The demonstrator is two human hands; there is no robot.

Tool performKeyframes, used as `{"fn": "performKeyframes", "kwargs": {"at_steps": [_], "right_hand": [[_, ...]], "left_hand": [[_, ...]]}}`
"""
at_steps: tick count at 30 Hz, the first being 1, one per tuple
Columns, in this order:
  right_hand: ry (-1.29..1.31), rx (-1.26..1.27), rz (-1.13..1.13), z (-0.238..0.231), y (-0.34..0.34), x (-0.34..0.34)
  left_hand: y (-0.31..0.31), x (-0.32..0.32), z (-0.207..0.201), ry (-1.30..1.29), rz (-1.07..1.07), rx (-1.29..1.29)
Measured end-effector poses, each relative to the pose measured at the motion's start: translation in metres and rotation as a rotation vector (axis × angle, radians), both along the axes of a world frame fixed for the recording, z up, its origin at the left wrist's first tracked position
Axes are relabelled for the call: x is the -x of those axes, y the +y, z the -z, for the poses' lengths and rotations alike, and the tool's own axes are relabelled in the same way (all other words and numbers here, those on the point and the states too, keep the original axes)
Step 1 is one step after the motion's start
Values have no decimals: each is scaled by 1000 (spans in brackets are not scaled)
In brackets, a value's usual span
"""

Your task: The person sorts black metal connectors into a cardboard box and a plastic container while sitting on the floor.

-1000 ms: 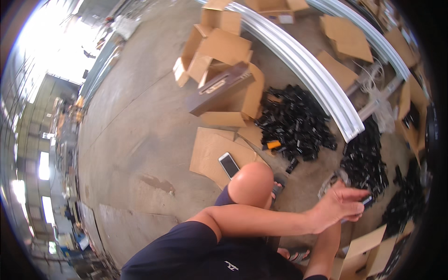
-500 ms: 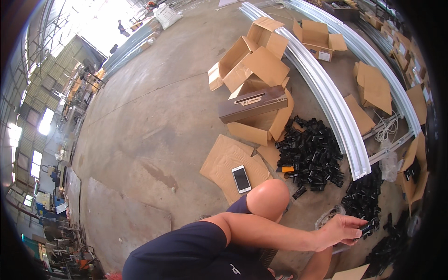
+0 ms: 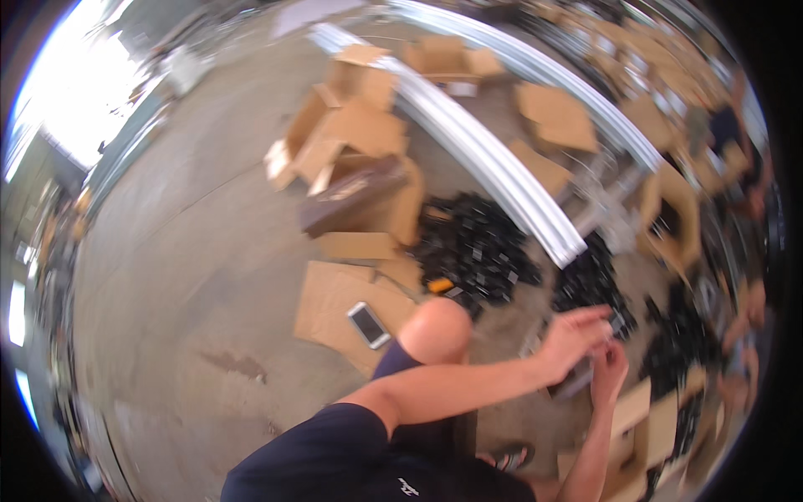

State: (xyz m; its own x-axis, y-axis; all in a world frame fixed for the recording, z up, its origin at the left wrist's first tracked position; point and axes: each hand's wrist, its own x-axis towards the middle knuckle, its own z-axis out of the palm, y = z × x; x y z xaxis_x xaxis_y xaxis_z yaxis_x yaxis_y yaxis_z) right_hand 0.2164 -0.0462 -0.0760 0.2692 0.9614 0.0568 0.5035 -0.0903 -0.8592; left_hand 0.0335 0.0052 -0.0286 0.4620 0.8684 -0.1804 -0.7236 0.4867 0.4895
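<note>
My left hand reaches across my bent knee, its thumb and fingers closed on a small black plastic part, blurred by motion. Just below it, my right hand is raised with the fingers curled together; anything in them is too blurred to make out. The two hands almost touch. Behind them spreads a narrow heap of black plastic parts. A larger heap of like parts lies left of it, with an orange piece at its near edge. Under my wrists shows a greyish, box-like thing.
A phone rests on flattened cardboard beside my knee. Opened cartons and long pale metal profiles lie beyond. Another open carton stands at my right, near a third black heap. Other people are at the right edge.
The view has swung right, so the scene shifts left. My right hand has come up into sight beside my left hand. People and a carton now show at the right.
</note>
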Motion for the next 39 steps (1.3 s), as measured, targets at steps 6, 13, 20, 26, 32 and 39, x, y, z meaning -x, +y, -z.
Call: {"fn": "performKeyframes", "kwargs": {"at_steps": [6, 13, 20, 26, 32, 39], "right_hand": [[514, -198, 224, -93, -48, 14], [583, -132, 396, -58, -84, -15], [356, 243, 454, 33, -95, -63], [-224, 627, 239, 134, -88, -85], [-263, 526, 111, 196, -60, -70], [-311, 615, -193, 215, -13, -84]], "left_hand": [[-13, -3, -4, 77, 71, 119], [-47, -32, 3, 225, 228, 128], [-22, -15, 7, 151, 147, -23], [-10, -2, -6, 151, 126, -21], [4, 11, 3, 194, 144, -24], [19, 2, 5, 245, 117, 34]]}}
